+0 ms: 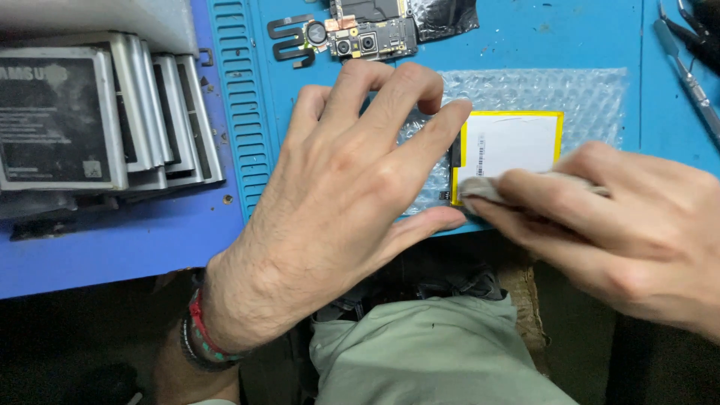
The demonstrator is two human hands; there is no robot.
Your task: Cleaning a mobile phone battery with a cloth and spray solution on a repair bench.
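A flat white battery with a yellow border (510,142) lies on a sheet of bubble wrap (592,97) on the blue work mat (525,37). My left hand (345,195) rests spread over the left part of the bubble wrap, fingertips at the battery's left edge. My right hand (622,225) pinches a small grey cloth (487,189) and presses it on the battery's lower left corner.
A row of dark phone batteries (105,112) stands at the left on the blue bench. A small circuit board with camera modules (367,37) and a flex part (289,37) lie at the top. Tweezers and a metal tool (690,67) lie at the right edge.
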